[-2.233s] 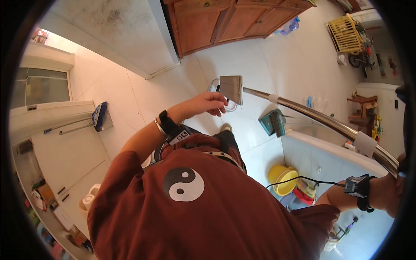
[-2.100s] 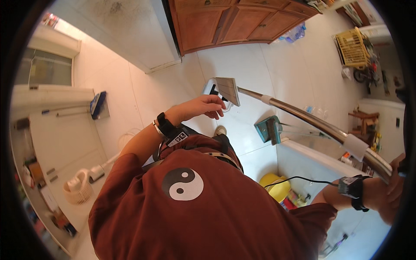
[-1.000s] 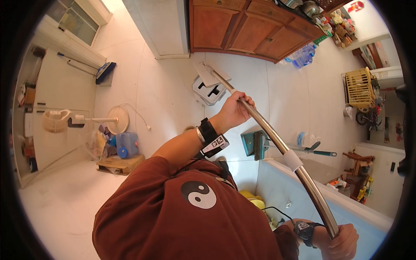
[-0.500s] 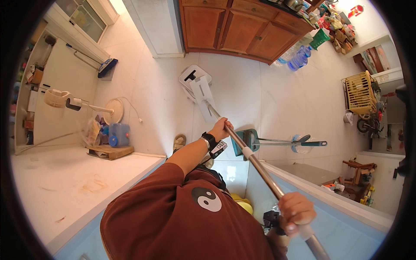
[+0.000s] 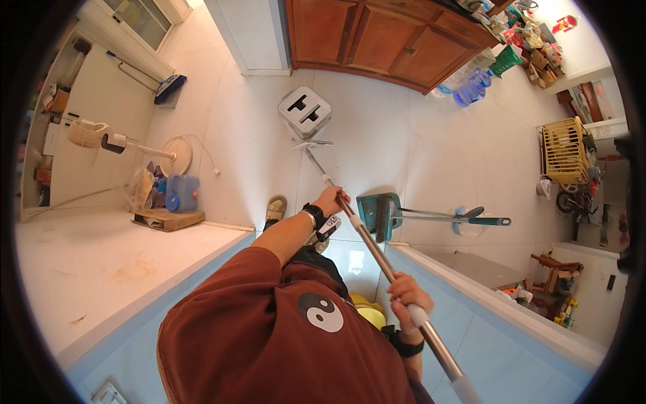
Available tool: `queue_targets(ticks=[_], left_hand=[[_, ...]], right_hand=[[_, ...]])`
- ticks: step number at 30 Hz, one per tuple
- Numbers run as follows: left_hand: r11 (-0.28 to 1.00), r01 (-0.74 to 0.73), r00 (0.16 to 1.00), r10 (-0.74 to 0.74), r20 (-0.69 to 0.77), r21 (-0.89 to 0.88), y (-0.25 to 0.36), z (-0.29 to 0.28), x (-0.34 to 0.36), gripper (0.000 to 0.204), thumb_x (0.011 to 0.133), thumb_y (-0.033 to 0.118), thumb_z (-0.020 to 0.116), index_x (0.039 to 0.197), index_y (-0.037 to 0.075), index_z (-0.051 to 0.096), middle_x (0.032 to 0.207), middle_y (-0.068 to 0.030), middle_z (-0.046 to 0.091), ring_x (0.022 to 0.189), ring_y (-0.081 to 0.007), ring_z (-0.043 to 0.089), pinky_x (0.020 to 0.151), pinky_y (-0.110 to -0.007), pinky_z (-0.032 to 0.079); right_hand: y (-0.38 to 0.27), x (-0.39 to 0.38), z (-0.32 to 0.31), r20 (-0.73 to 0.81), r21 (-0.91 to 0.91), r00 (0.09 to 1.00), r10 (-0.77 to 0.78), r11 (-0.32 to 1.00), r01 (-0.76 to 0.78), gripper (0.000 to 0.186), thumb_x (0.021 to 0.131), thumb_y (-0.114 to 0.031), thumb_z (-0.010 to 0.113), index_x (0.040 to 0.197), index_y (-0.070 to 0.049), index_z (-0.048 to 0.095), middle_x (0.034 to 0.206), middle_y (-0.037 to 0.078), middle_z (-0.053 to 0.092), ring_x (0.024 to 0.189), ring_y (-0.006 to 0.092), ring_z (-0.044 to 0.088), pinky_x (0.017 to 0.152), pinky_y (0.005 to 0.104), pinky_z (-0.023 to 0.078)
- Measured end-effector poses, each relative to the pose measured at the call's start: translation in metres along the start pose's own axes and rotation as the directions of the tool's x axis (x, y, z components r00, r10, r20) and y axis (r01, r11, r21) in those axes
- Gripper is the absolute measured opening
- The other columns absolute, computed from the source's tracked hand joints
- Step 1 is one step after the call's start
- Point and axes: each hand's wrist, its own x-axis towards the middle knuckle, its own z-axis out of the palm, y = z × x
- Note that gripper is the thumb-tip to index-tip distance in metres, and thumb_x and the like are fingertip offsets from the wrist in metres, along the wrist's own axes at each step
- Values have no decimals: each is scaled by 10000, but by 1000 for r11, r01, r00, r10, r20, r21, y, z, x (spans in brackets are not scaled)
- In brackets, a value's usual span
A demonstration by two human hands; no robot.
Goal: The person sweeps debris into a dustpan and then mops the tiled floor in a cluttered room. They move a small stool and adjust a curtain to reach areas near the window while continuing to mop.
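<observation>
Head view: 1 flat mop (image 5: 313, 144), white head tilted at near end of bucket, long metal pole running diag. down to lower R; whether head touches bucket or floor, can't tell. L hand (image 5: 331, 199) closed round upper pole; R hand (image 5: 409, 296) wrapped round same pole lower down, at white collar. 1 mop bucket (image 5: 305, 113), white/grey, black slots in top, on floor just beyond mop head. Floor (image 5: 451, 148): pale lg. tiles, thin joints, soft glare & shadow. Far side: wooden cabinet (image 5: 383, 40), red-brn, panelled doors; white column (image 5: 250, 40) at its L; clear & blue plastic bottles (image 5: 473, 89) at its R end, green bag (image 5: 505, 60) close by. R side: yellow crate (image 5: 564, 151), small bike (image 5: 570, 202) near it; wooden stool (image 5: 557, 266), brn. Nr. pole: teal dustpan (image 5: 367, 207) w/ dk. broom (image 5: 384, 219) resting against it, long handles pointing R. L side: blue dustpan (image 5: 169, 89) nr. wall; standing fan (image 5: 87, 133), cream, rd. base, cord trailing on floor; blue jug (image 5: 183, 193), translucent, next to cardboard box (image 5: 167, 221), flat, & bagged items. Lower L: broad pale surface (image 5: 87, 283), brn smears, blue-tinted side along its edge. Yellow bucket (image 5: 367, 313) part hidden behind wearer's maroon shirt (image 5: 242, 323).
</observation>
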Motion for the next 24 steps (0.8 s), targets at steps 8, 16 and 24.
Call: queue_targets(ticks=[8, 16, 24], left_hand=[[791, 604, 767, -609, 202, 94, -85, 57, -108, 132, 844, 67, 525, 892, -54, 506, 963, -178, 568, 940, -325, 579, 937, -474, 469], [670, 581, 607, -735, 303, 462, -114, 130, -237, 177, 907, 89, 533, 994, -64, 555, 1181, -212, 566, 1198, -351, 525, 1068, -444, 414], [849, 321, 706, -510, 491, 420, -24, 149, -227, 144, 899, 106, 567, 926, -34, 582, 1118, -207, 594, 1186, -342, 536, 1060, -458, 423]], right_hand=[[-128, -69, -67, -244, -143, 931, -272, 960, 243, 333, 730, -137, 680, 572, -116, 388, 475, 5, 412, 405, 133, 381, 473, 316, 381], [-232, -124, -52, -346, 211, 768, -539, 753, 623, 285, 679, -51, 618, 553, -154, 385, 462, -14, 389, 392, 78, 365, 428, 237, 286], [-184, -69, -30, -267, 269, 770, -580, 722, 637, 287, 694, -39, 589, 543, -148, 371, 465, -9, 382, 411, 84, 366, 455, 247, 301]])
